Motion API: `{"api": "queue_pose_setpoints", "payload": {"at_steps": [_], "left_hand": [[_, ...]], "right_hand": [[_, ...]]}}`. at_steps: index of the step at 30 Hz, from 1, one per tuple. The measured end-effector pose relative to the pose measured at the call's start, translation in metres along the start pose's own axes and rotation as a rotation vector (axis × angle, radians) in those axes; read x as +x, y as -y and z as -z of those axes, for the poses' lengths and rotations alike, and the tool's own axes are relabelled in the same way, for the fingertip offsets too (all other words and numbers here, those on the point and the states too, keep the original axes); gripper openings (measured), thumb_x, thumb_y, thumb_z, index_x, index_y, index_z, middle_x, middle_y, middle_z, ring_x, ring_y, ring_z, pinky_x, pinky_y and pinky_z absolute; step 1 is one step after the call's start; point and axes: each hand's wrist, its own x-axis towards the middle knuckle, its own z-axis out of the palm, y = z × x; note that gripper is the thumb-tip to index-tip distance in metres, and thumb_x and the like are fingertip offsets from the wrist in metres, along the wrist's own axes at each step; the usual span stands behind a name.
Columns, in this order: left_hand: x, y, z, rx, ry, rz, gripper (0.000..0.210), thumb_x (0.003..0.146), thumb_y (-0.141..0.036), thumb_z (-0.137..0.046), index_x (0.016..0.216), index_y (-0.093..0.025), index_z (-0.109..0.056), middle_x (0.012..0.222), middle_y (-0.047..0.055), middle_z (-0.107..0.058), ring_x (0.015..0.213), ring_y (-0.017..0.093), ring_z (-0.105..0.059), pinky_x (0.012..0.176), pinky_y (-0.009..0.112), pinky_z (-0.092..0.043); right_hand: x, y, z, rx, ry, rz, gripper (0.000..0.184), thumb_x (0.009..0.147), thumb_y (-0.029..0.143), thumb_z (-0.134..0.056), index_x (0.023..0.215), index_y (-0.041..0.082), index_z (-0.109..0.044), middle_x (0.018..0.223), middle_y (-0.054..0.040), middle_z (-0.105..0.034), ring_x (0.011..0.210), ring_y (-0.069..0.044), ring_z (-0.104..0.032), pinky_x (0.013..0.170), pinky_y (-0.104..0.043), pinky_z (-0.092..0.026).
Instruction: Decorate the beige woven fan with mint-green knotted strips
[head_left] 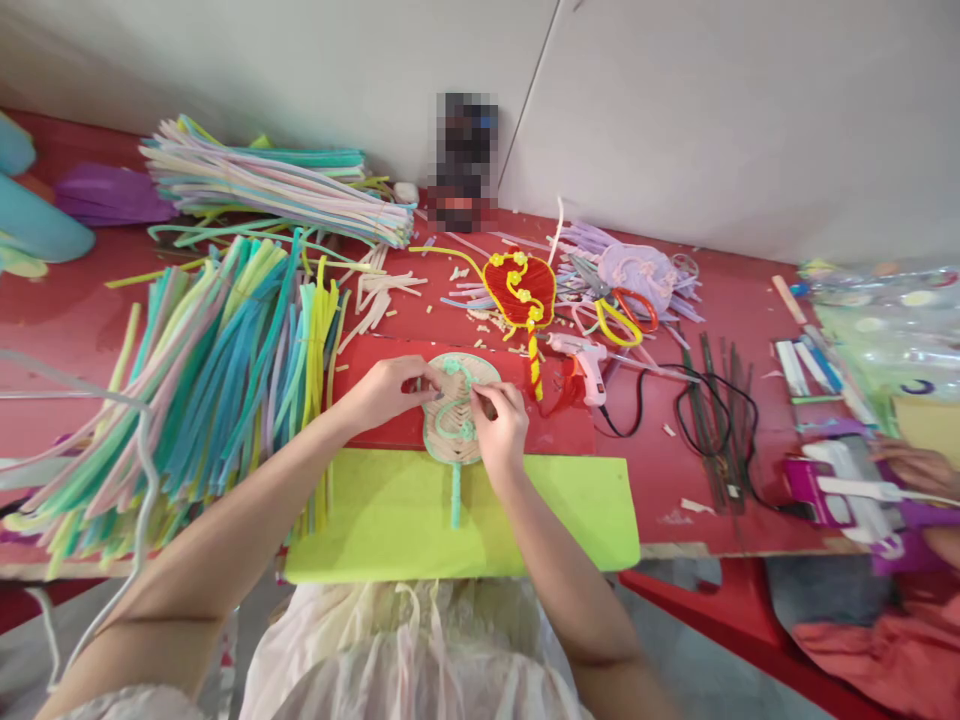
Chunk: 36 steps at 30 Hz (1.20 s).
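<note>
- Green fan (455,418): flat at table centre, straddling the red board (390,420) and lime sheet (390,520).
- Left hand (386,390): fingers pinched on the fan's upper left edge.
- Right hand (501,428): fingers curled, pressing its right side.
- Glue gun (583,362): just right; red fan (520,290) beyond.

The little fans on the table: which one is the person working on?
The mint-green fan, held under both the left hand and right hand. The red fan and lilac fan lie untouched behind.

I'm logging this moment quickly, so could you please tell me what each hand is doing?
Left hand: fingers pinched on the upper edge of the green fan.
Right hand: closed on the fan's right side.
</note>
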Motion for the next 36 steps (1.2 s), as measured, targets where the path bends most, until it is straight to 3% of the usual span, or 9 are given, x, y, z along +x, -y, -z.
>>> {"api": "queue_pose_setpoints", "payload": {"at_steps": [9,19,27,36], "left_hand": [[0.003,-0.001,-0.014,0.102,0.067,-0.099,0.010,0.081,-0.026,-0.062,0.085,-0.018,-0.066,0.081,0.003,-0.063,0.075,0.014,-0.057,0.069,0.024,-0.045],[0.002,-0.002,-0.014,0.140,0.079,-0.071,0.008,0.079,-0.024,-0.063,0.085,-0.018,-0.064,0.077,0.001,-0.060,0.073,0.013,-0.054,0.068,0.024,-0.043],[0.003,0.002,-0.011,-0.029,0.081,-0.010,0.010,0.078,-0.025,-0.063,0.085,-0.018,-0.063,0.077,0.000,-0.061,0.066,0.010,-0.053,0.062,0.021,-0.043],[0.002,-0.007,-0.011,0.160,0.106,-0.077,0.010,0.078,-0.025,-0.062,0.085,-0.018,-0.061,0.078,0.001,-0.059,0.073,0.013,-0.053,0.067,0.024,-0.042]], "right_hand": [[-0.002,0.002,0.001,-0.090,0.026,0.060,0.018,0.089,0.021,-0.052,0.097,0.022,-0.068,0.087,-0.0061,-0.061,0.085,-0.018,-0.056,0.080,-0.034,-0.048],[-0.002,-0.002,0.003,-0.041,0.026,0.038,0.017,0.088,0.022,-0.054,0.096,0.022,-0.070,0.087,-0.0054,-0.060,0.086,-0.017,-0.057,0.080,-0.033,-0.048],[0.000,0.000,0.004,0.029,0.018,-0.010,0.015,0.087,0.023,-0.056,0.094,0.022,-0.070,0.087,-0.0048,-0.061,0.084,-0.017,-0.058,0.079,-0.032,-0.049],[0.003,0.002,0.005,0.082,0.020,-0.048,0.015,0.088,0.024,-0.055,0.093,0.022,-0.069,0.087,-0.0049,-0.061,0.082,-0.016,-0.059,0.076,-0.030,-0.050]]}}
